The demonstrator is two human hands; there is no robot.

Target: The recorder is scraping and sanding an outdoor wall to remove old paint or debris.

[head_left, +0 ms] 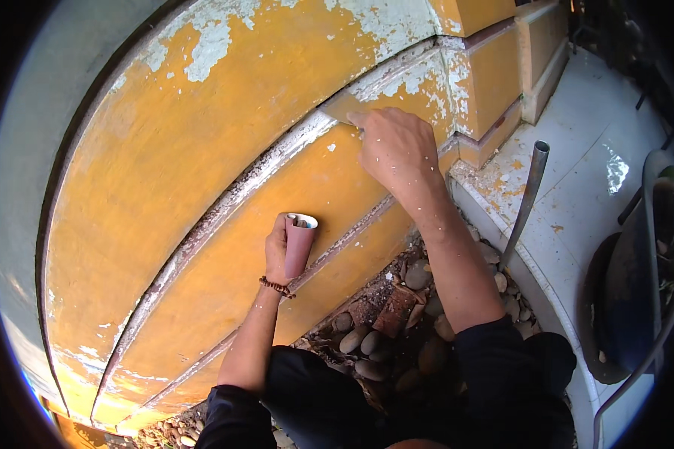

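My right hand [401, 148] is closed on a scraper [340, 109] whose flat blade lies against the wall at a groove [296, 142] with flaking white paint. Its handle is hidden in my fist. Lower and to the left, my left hand [275, 245] grips a curled piece of sandpaper [301, 248], dull pink outside and pale inside. A beaded bracelet [277, 286] circles that wrist. The yellow wall [202, 150] has several long grooves, and its paint has peeled to white near the top. Pale flakes dot my right hand and forearm.
Rounded stones [371, 343] and broken brick [395, 310] lie on the ground below the wall. At right, a metal pipe [528, 202] stands upright beside a white tiled ledge [577, 165] scattered with paint chips. A dark wheelbarrow-like object [636, 284] sits at the far right.
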